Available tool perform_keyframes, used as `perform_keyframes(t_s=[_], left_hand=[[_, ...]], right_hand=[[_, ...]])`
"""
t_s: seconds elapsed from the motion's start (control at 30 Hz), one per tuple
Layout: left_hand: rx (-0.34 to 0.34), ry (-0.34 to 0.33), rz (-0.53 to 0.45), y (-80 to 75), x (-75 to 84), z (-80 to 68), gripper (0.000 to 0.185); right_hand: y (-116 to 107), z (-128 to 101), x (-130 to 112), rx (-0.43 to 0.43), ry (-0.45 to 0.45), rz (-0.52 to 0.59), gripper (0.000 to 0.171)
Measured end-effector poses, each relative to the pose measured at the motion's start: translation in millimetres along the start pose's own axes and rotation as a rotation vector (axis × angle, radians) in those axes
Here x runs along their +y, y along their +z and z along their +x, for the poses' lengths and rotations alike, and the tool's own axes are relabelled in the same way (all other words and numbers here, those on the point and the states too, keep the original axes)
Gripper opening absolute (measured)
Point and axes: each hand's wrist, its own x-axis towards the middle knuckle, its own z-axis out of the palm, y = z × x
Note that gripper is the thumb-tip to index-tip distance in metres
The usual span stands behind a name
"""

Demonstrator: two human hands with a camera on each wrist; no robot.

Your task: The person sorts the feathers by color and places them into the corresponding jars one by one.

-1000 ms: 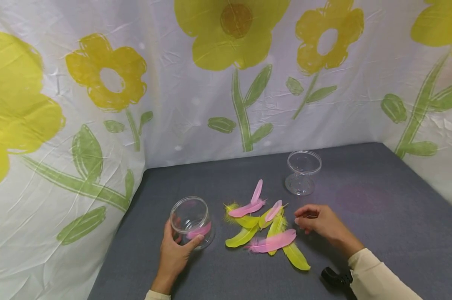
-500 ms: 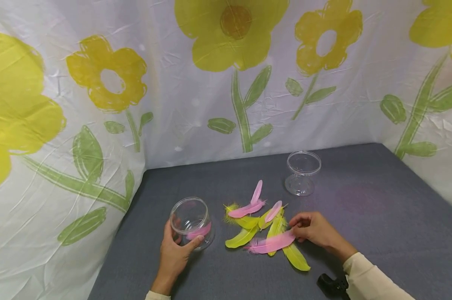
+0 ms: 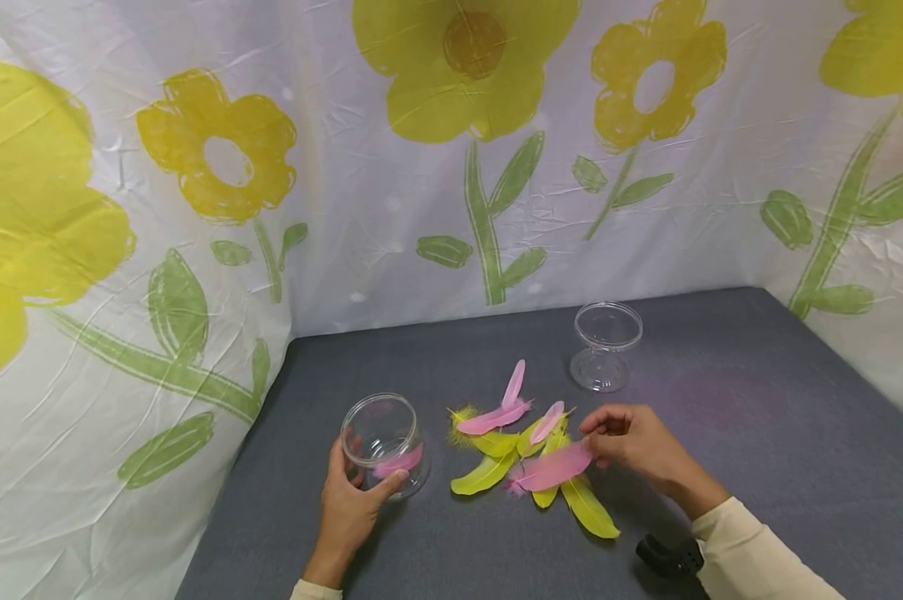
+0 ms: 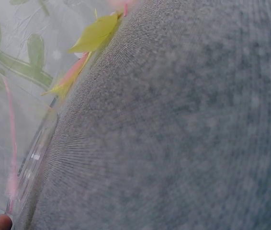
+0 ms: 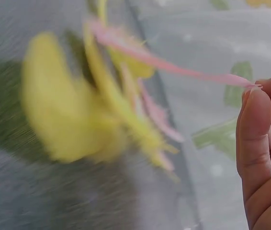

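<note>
A pink feather is pinched by the right hand above the surface; a jar is gripped by the left hand. With so light a pinch, it could be dropped.

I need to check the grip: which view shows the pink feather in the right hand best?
The head view: the whole pink feather shows, pinched by the right hand. The right wrist view shows it edge-on and blurred; the left wrist view doesn't clearly show it.

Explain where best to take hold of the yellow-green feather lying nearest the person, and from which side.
Pinch the yellow-green feather at its near, free tip, coming from above on the right hand's side: it lies flat, and its far end is tucked under the pink feather and others.
</note>
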Motion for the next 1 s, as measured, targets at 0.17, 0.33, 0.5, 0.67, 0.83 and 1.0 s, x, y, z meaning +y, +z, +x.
perform_keyframes(t_s=[0.17,0.33,0.5,0.67,0.83,1.0], left_hand=[[0.000,0.004,-0.004,0.0,-2.2,0.5,0.101],[-0.003,0.006,-0.013,-0.6,-0.9,0.5,0.101],[-0.003,0.011,-0.011,-0.4,0.6,-0.1,0.100],[0.003,0.019,-0.008,-0.8,2.0,-1.0,0.100],[0.004,0.029,-0.023,-0.4,1.0,-0.8,0.101],[0.006,0.015,-0.012,-0.6,-1.0,0.0,0.102]], right_hand=[[0,1,-21,0.010,-0.040,0.011,0.016],[2,6,-42,0.020,-0.077,0.002,0.015],[8,15,-65,0.022,-0.105,-0.025,0.016],[20,34,-83,0.003,-0.128,-0.025,0.015],[38,51,-101,-0.044,-0.169,0.029,0.013],[59,62,-116,-0.092,-0.196,0.057,0.013]])
